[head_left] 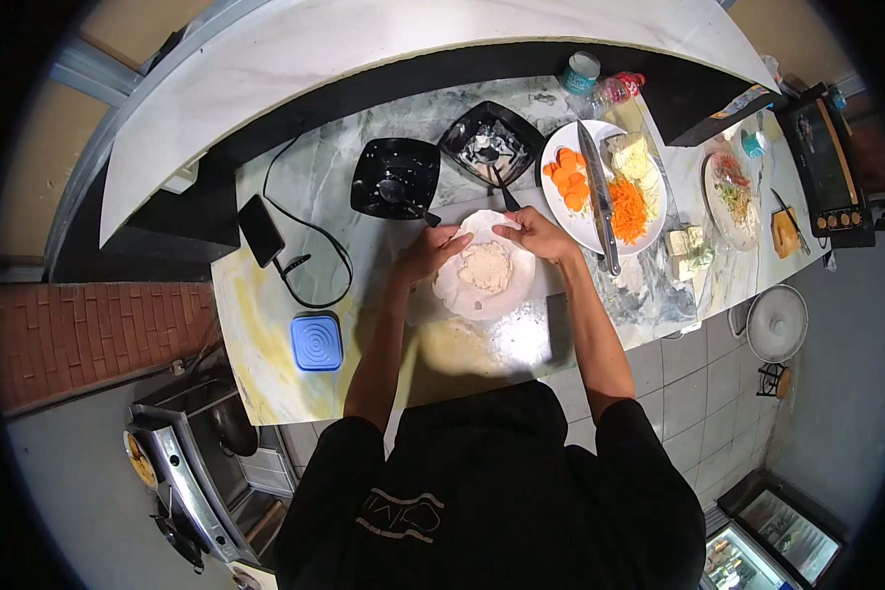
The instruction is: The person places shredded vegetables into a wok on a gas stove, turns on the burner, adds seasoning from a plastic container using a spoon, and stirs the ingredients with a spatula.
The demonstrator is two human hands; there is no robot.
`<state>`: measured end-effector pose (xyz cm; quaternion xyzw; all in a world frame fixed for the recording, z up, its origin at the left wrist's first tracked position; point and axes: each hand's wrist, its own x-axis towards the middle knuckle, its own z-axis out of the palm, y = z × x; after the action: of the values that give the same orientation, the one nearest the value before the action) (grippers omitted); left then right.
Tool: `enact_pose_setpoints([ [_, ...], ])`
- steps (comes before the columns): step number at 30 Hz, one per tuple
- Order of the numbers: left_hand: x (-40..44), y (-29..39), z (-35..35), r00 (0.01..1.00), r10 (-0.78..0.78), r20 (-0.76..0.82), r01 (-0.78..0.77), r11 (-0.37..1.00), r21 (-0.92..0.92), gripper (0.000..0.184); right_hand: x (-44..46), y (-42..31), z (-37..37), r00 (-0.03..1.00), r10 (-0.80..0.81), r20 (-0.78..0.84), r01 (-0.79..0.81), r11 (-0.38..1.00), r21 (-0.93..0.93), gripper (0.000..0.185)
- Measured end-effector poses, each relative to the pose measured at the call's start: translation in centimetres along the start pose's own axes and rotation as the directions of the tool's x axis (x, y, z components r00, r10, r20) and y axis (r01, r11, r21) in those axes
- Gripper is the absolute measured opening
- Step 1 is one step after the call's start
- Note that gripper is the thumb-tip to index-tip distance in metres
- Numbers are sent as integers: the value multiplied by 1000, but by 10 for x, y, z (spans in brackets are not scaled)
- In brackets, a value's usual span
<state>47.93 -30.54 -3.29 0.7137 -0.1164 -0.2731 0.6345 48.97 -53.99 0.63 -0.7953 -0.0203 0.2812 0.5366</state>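
Note:
A thin, pale round sheet of dough (450,292) lies in front of me, with a mound of pale, lumpy filling (485,267) at its middle. My left hand (427,252) pinches the upper left edge of the sheet. At the upper right edge, my right hand (539,236) grips it between thumb and fingers. The far edge looks lifted between my two hands. Beneath lies a light, flat board or sheet (544,283). Just beyond my hands stand a black square bowl (369,162) and a second black bowl (506,113) with white residue, each with a dark utensil in it.
To the right, a white plate (585,233) holds sliced and shredded carrot, cabbage and a large knife (596,187). Farther right are pale blocks (689,251) and an oval plate (718,218). A phone (261,231), its cable and a blue square lid (316,342) lie left.

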Motion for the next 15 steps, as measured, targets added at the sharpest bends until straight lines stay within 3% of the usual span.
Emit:
enact_pose_setpoints([
  [4,-2,2,0,999,45,-10,-44,997,67,32,2,11,5,994,-105,10,104,993,51,49],
  [9,-6,9,-1,997,-77,-8,77,987,141,35,7,17,3,983,-160,95,157,987,39,43],
  [11,-6,10,0,995,-99,-14,100,985,143,34,8,24,3,978,-207,-10,206,977,-56,37],
  [13,-8,17,3,993,-118,-19,120,982,144,33,10,36,7,957,-283,-68,286,958,39,33],
  [15,-12,26,8,994,36,-98,-13,974,226,31,4,38,5,926,-354,-133,370,921,123,28],
])
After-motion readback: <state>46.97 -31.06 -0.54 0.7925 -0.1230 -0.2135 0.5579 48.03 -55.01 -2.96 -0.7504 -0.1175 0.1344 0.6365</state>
